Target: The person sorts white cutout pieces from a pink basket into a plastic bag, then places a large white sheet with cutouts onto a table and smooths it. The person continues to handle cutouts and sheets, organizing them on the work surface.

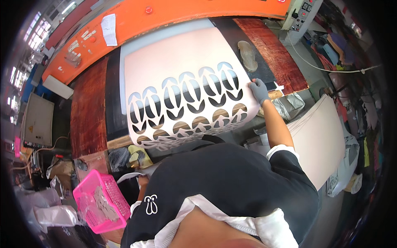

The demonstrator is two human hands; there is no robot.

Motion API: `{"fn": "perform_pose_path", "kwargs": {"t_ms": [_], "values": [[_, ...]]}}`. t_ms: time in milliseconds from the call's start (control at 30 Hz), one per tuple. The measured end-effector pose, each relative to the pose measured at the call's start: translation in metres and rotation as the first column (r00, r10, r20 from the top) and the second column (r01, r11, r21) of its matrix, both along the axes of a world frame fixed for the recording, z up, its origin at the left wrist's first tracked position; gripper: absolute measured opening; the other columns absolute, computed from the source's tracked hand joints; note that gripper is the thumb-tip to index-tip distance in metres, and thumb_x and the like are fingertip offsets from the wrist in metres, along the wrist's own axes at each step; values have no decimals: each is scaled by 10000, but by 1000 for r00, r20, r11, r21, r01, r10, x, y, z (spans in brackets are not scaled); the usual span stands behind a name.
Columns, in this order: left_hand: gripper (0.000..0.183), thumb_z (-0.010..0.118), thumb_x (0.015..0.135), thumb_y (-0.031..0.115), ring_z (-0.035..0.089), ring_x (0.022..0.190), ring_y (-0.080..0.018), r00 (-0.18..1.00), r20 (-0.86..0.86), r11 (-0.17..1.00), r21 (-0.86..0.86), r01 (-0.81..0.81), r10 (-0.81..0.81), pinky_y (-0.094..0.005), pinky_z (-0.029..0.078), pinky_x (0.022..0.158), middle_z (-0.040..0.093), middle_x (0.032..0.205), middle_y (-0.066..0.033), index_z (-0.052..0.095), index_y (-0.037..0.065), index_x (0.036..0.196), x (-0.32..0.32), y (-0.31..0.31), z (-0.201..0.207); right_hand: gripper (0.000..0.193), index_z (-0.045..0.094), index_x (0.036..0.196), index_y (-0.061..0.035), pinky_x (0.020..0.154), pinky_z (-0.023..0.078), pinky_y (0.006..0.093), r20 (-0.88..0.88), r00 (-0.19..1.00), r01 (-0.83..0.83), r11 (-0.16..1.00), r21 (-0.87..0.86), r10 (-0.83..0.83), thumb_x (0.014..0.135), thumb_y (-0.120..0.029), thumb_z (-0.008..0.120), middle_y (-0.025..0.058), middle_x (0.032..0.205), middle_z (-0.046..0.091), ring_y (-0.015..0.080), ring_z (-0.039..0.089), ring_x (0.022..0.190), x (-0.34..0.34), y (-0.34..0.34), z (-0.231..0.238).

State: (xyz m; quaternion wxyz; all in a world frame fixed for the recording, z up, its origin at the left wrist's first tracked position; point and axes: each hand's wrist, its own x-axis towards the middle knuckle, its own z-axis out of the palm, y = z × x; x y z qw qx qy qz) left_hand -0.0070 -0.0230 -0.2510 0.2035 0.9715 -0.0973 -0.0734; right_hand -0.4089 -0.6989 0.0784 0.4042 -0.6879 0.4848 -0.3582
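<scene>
A large pale pink sheet [173, 53] lies over the machine bed, its near end drooping over the front edge. Rows of curved shapes are cut out of its nearer half, and dark and wooden surfaces show through the holes. My right hand [259, 91], in a grey glove, is closed at the sheet's right edge with the fingers curled onto it. Low on the left, my left hand [143, 180] is partly hidden by my dark shirt. It is closed on a thin white curved piece [127, 176]. A translucent sole-shaped piece [247, 56] lies right of the sheet.
An orange machine beam [173, 10] spans the far side, with a paper [109, 29] stuck on it. The pink basket [101, 202] at lower left holds cut scraps. More pale sheets [318, 140] stand at the right. A control panel [301, 14] is far right.
</scene>
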Motion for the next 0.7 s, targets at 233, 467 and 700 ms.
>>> {"fn": "perform_pose_path", "kwargs": {"t_ms": [233, 467, 700], "values": [[251, 473, 740, 173, 568, 781, -423, 969, -66, 969, 57, 241, -237, -452, 456, 675, 595, 762, -251, 562, -61, 736, 25, -46, -8, 246, 513, 920, -2, 650, 420, 309, -100, 976, 136, 904, -406, -192, 783, -198, 572, 99, 756, 517, 183, 496, 697, -17, 59, -2], [279, 518, 730, 161, 556, 859, -426, 932, -161, 943, 18, 331, -324, -446, 446, 748, 578, 886, -279, 553, -56, 902, 59, -135, 42, 381, 529, 986, 12, 748, 434, 341, -211, 904, 282, 889, -360, -373, 742, -266, 618, 167, 921, 564, 272, 551, 845, -48, 104, -12], [322, 521, 789, 221, 551, 941, -400, 929, -153, 934, 68, 352, -338, -438, 441, 799, 581, 975, -252, 548, -44, 969, 85, -145, 60, 384, 524, 1003, -1, 744, 431, 307, -158, 923, 332, 934, -132, -350, 749, -277, 601, 144, 898, 564, 232, 545, 823, -53, 111, -1]]}}
